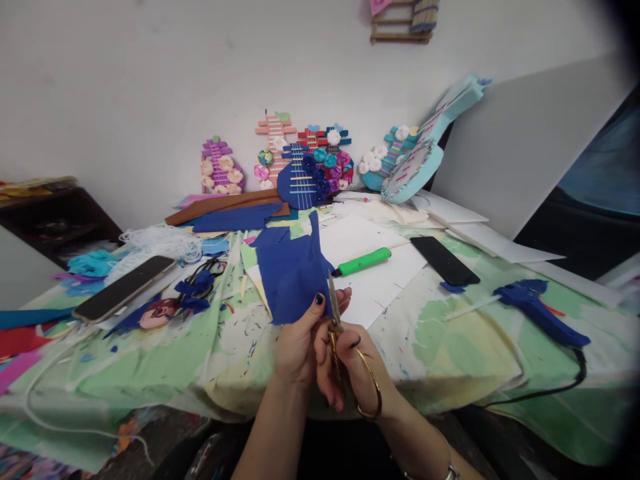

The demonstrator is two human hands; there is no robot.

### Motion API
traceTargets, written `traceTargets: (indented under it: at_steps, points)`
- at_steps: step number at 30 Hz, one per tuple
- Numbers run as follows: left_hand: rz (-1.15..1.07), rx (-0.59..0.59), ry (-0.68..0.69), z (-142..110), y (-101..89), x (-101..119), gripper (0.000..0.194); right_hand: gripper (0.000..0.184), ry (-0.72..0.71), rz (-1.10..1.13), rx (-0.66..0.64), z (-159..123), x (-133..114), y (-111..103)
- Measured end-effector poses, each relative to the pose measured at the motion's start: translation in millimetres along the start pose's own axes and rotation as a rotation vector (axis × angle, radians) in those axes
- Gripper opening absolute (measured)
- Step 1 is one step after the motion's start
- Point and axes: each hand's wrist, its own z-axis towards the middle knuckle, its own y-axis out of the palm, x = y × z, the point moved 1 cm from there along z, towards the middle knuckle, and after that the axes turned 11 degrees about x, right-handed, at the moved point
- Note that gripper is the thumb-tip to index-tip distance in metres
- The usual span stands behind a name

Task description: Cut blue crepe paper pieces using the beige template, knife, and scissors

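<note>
Right hand (361,357) holds one scissors pair (335,325), left hand (297,343) one blue sheet (290,277).

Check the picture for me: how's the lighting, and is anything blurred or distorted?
In the head view, light is soft and even, with no hard shadow standing out on the wall; in the head view, the upper right corner fades to black, the blue glue gun looks wide-angle stretched, and the scissors look slightly soft.
</note>
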Motion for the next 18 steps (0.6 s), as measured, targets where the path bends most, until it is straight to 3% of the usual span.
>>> traceTargets:
  at_steps: [13,16,18]
  points:
    - [-0.007,-0.050,0.002,-1.7,2.0,3.7,0.009,0.068,0.012,-0.040,0.027,1.3,7.3,-2.4]
    - [0.034,-0.141,0.038,-0.6,-2.5,0.2,0.017,0.068,-0.004,-0.078,0.030,0.3,4.1,-3.2]
    - [0.108,-0.261,0.061,-0.2,-10.6,-0.2,0.032,0.067,-0.005,-0.094,0.036,-1.5,-0.4,-5.6]
